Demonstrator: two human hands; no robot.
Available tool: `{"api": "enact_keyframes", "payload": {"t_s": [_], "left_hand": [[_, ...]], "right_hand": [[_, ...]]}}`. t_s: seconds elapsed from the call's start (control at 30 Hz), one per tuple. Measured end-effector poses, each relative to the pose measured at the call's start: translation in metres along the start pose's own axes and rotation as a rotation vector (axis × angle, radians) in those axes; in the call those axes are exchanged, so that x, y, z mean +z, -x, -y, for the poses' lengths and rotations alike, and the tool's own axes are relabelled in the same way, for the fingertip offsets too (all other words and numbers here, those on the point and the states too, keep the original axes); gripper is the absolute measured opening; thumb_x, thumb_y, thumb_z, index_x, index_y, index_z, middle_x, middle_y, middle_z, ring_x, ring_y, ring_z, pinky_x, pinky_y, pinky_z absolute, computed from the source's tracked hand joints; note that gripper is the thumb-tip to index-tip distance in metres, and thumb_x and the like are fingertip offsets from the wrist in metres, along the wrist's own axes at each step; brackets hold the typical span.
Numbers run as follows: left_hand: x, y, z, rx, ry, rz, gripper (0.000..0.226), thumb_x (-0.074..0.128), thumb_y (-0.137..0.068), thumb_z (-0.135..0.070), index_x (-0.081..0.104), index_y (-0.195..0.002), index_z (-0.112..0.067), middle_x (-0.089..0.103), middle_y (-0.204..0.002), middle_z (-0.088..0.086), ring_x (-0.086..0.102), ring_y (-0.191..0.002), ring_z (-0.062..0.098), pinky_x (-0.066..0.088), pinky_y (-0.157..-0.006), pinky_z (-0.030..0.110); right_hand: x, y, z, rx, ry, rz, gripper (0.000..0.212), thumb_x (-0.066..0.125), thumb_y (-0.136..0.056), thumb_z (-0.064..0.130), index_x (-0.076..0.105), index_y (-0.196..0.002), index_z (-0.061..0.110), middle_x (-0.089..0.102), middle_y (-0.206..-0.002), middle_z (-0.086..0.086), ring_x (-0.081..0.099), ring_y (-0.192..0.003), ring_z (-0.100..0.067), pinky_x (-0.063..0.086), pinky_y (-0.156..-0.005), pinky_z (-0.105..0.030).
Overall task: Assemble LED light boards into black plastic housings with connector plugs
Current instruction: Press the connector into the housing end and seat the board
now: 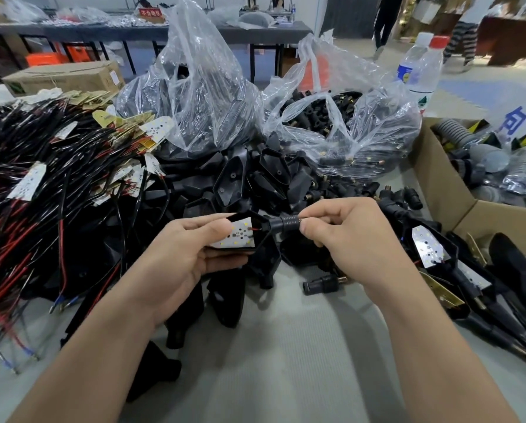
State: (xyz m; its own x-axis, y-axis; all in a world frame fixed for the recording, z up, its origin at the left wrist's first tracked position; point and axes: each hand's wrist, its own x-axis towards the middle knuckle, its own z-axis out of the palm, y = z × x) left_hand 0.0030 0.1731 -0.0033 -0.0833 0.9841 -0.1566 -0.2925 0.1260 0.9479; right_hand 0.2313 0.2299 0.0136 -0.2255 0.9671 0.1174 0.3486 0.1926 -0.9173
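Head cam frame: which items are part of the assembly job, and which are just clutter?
In the job: left hand holding housing with LED board; right hand pinching connector plug; wired board pile; loose housings; bag of plugs; assembled units.
Lying about: water bottles; box of grey hoses; far carton.
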Motion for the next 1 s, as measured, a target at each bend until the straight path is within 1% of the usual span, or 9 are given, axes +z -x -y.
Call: {"api": "enact_keyframes", "payload": {"t_s": [0.2,0.37,0.47,0.57,0.67,0.73,0.83,0.93,1.0], "left_hand": [[0.000,0.001,-0.001,0.064,-0.062,-0.097,0.036,0.070,-0.076,-0.020,0.076,-0.108,-0.004,0.079,-0.098,0.016,0.078,-0.085,0.023,0.061,-0.066,0.026],[0.005,-0.001,0.001,0.110,-0.022,-0.216,0.030,0.074,-0.070,-0.025,0.080,-0.094,-0.008,0.079,-0.087,0.013,0.077,-0.074,0.020,0.060,-0.060,0.025],[0.000,-0.002,0.000,0.083,-0.010,-0.144,0.024,0.073,-0.076,-0.028,0.084,-0.092,-0.014,0.080,-0.097,0.011,0.077,-0.082,0.019,0.060,-0.065,0.025],[-0.006,-0.001,-0.003,0.027,0.058,-0.003,0.024,0.071,-0.089,-0.026,0.082,-0.105,-0.013,0.077,-0.111,0.015,0.077,-0.096,0.024,0.061,-0.072,0.029],[-0.013,-0.001,-0.005,0.019,0.089,0.067,0.033,0.072,-0.080,-0.024,0.080,-0.110,-0.011,0.076,-0.115,0.019,0.076,-0.103,0.031,0.062,-0.076,0.031],[-0.014,-0.002,-0.004,0.038,0.084,0.078,0.031,0.073,-0.080,-0.019,0.081,-0.109,-0.012,0.076,-0.115,0.018,0.076,-0.103,0.029,0.062,-0.077,0.030],[-0.012,-0.004,-0.002,0.032,0.084,0.049,0.030,0.064,-0.083,-0.012,0.081,-0.107,-0.012,0.077,-0.114,0.017,0.077,-0.100,0.025,0.062,-0.075,0.028],[-0.013,-0.005,-0.003,0.037,0.091,0.035,0.031,0.062,-0.082,-0.009,0.083,-0.105,-0.013,0.077,-0.115,0.015,0.077,-0.100,0.023,0.062,-0.075,0.028],[-0.015,-0.005,-0.003,0.054,0.122,0.020,0.036,0.060,-0.079,0.001,0.082,-0.104,-0.011,0.077,-0.114,0.016,0.076,-0.102,0.025,0.062,-0.077,0.030]], "right_hand": [[0.005,-0.002,-0.002,-0.032,0.006,0.077,0.015,0.076,-0.087,0.017,0.080,-0.079,0.029,0.047,-0.054,0.005,0.036,-0.052,-0.011,0.033,-0.047,-0.016],[0.006,0.000,-0.001,-0.107,0.126,0.025,0.016,0.077,-0.085,0.025,0.078,-0.081,0.040,0.057,-0.053,0.010,0.044,-0.048,-0.005,0.037,-0.049,-0.012],[0.007,0.001,0.000,-0.138,0.133,0.006,0.018,0.077,-0.085,0.026,0.077,-0.082,0.044,0.060,-0.055,0.004,0.045,-0.047,-0.003,0.038,-0.050,-0.009],[0.007,0.000,-0.001,-0.132,0.115,0.010,0.018,0.077,-0.085,0.024,0.078,-0.082,0.042,0.052,-0.049,0.007,0.041,-0.047,-0.005,0.036,-0.048,-0.011],[0.004,-0.001,-0.003,-0.112,0.071,0.044,0.017,0.077,-0.087,0.023,0.079,-0.082,0.039,0.043,-0.048,0.009,0.036,-0.049,-0.010,0.034,-0.047,-0.016],[0.003,-0.001,-0.003,-0.104,0.059,0.046,0.018,0.078,-0.087,0.023,0.080,-0.082,0.040,0.041,-0.048,0.010,0.035,-0.049,-0.010,0.034,-0.048,-0.017],[0.004,0.000,-0.002,-0.131,0.119,-0.001,0.019,0.078,-0.085,0.024,0.078,-0.084,0.043,0.051,-0.049,0.014,0.042,-0.047,-0.005,0.038,-0.049,-0.015],[0.010,0.003,0.002,-0.165,0.178,-0.049,0.024,0.076,-0.081,0.021,0.079,-0.093,0.042,0.071,-0.071,0.021,0.063,-0.061,-0.001,0.046,-0.060,-0.011],[0.017,0.006,0.004,-0.184,0.186,-0.056,0.027,0.074,-0.084,0.018,0.079,-0.100,0.040,0.074,-0.077,0.019,0.066,-0.064,-0.003,0.048,-0.060,-0.012]]}}
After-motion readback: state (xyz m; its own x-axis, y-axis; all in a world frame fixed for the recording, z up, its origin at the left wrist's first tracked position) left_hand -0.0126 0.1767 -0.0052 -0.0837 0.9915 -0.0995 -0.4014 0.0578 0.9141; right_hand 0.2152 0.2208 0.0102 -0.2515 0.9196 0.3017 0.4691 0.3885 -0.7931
